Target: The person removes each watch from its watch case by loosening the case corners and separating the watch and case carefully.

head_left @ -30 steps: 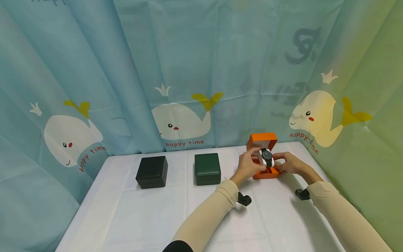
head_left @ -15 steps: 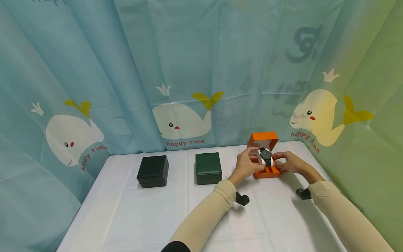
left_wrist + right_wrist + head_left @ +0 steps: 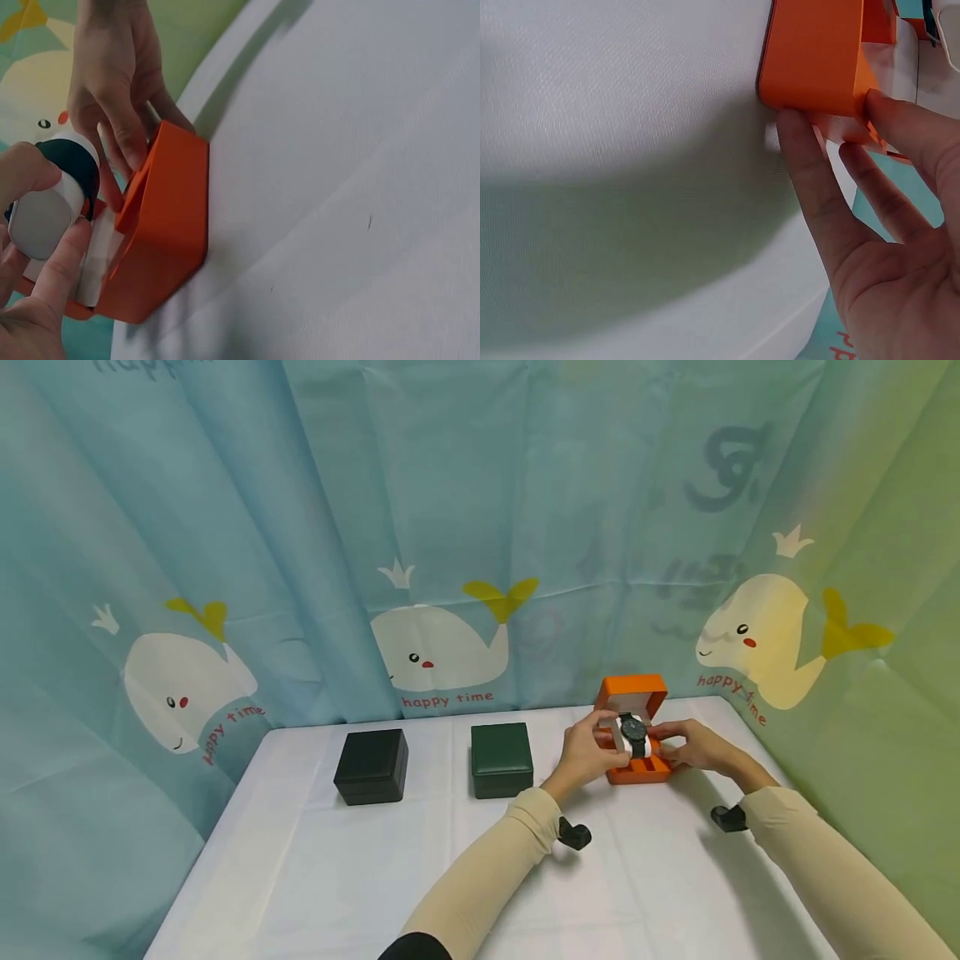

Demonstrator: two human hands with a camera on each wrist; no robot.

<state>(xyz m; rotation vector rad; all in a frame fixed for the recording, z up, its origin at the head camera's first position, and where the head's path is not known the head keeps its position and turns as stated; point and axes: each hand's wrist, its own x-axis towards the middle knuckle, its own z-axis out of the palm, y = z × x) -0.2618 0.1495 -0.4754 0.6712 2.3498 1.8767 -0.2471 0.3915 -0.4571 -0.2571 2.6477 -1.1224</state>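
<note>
An orange watch box [image 3: 635, 685] stands with its lid up near the table's back right. Over it, my left hand [image 3: 583, 756] pinches a white cushion [image 3: 41, 221] with a black wristwatch [image 3: 633, 729] strapped round it. The dial faces up and toward the head camera. My right hand [image 3: 699, 749] holds the box's right end: in the right wrist view, fingertips [image 3: 793, 124] touch the orange wall [image 3: 810, 56] and another finger reaches its rim. Part of the box's inside is hidden by the watch and hands.
A closed green box [image 3: 501, 760] sits left of the orange one, with a closed black box [image 3: 371, 766] farther left. All stand on a white-covered table [image 3: 360, 877]. A blue-green curtain [image 3: 450, 485] with printed whales hangs behind and to the sides.
The head view has shifted slightly, so the scene sits a little farther right. Both hands, the watch and the orange box keep nearly the same places relative to each other.
</note>
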